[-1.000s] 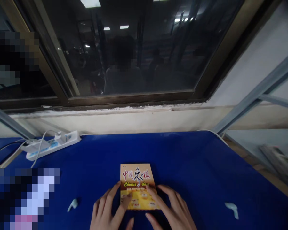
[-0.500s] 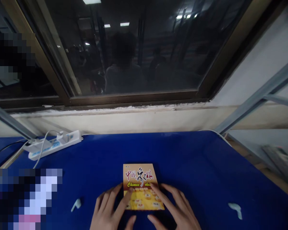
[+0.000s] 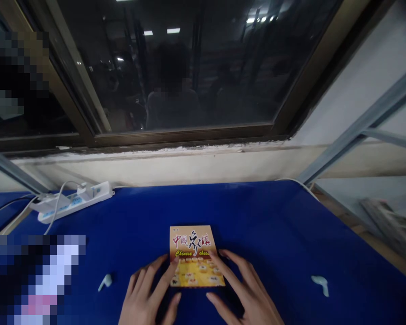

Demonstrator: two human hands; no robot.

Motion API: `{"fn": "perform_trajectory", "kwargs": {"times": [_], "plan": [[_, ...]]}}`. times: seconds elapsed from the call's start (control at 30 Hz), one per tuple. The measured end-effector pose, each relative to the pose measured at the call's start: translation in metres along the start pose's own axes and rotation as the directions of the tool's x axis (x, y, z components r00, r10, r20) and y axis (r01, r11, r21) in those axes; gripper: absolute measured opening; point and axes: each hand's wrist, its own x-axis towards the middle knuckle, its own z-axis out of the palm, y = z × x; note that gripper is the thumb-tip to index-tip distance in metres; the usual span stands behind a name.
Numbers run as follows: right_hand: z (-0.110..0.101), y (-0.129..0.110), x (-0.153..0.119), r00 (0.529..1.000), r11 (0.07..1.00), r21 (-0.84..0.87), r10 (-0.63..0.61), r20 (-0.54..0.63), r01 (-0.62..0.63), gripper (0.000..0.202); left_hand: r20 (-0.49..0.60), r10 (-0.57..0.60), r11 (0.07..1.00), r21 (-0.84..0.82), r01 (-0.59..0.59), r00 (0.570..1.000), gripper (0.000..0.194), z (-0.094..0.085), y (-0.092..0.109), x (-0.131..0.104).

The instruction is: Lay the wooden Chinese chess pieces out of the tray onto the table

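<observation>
A flat yellow-orange box printed "Chinese chess" [image 3: 192, 246] lies on the blue tablecloth [image 3: 264, 225] near the front edge. My left hand [image 3: 147, 298] rests at the box's near left corner, fingers spread, with fingertips touching its lower left edge. On the other side, my right hand [image 3: 243, 293] lies with its fingers spread over the lower right corner. Both hands press flat on or beside the box; neither lifts it.
A white power strip [image 3: 72, 203] with plugged cables sits at the back left. Two small pale earbud-like pieces lie on the cloth, one left [image 3: 104, 282], one right [image 3: 320, 284]. A dark window [image 3: 176, 72] and sill stand behind the table. A metal frame bar [image 3: 358, 131] slants at right.
The view shifted slightly. Both hands slid a little back toward me along the box, which stays flat on the cloth.
</observation>
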Motion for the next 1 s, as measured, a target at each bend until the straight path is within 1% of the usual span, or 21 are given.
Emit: {"fn": "perform_trajectory", "kwargs": {"times": [0.1,0.2,0.27,0.43,0.67,0.8,0.87,1.0], "plan": [[0.0005,0.0019,0.0040,0.998,0.996,-0.066,-0.057,-0.019,0.056,0.053,0.010,-0.014,1.000,0.020,0.014,1.000,0.052,0.0009,0.0003,-0.0020],[0.0039,0.0029,0.0070,0.992,0.983,-0.132,-0.128,-0.011,0.125,0.054,0.019,-0.025,1.000,0.014,0.025,1.000,0.048,0.0033,0.0016,-0.0010],[0.0057,0.0034,0.0072,0.988,0.977,-0.153,-0.153,-0.004,0.150,0.053,0.011,-0.019,1.000,-0.004,0.019,1.000,0.046,0.0045,0.0018,0.0005],[0.0062,0.0041,0.0065,0.988,0.979,-0.138,-0.151,-0.008,0.149,0.052,0.002,-0.038,0.997,-0.071,0.038,0.999,0.045,0.0051,0.0002,0.0029],[0.0056,0.0034,0.0057,0.992,0.987,-0.101,-0.122,0.004,0.122,0.055,0.025,-0.019,0.999,-0.045,0.021,0.999,0.045,0.0069,-0.0008,-0.0007],[0.0041,0.0030,0.0039,0.995,0.991,-0.087,-0.101,0.008,0.102,0.058,0.035,-0.031,0.999,-0.024,0.032,0.999,0.052,0.0066,0.0012,-0.0022],[0.0032,0.0031,0.0037,0.994,0.990,-0.089,-0.106,0.008,0.106,0.056,0.021,-0.033,0.999,-0.016,0.033,0.999,0.051,0.0053,0.0029,-0.0013],[0.0034,0.0036,0.0041,0.991,0.987,-0.096,-0.131,-0.007,0.130,0.050,-0.024,-0.020,0.999,-0.050,0.019,1.000,0.042,0.0020,0.0049,0.0038]]}}
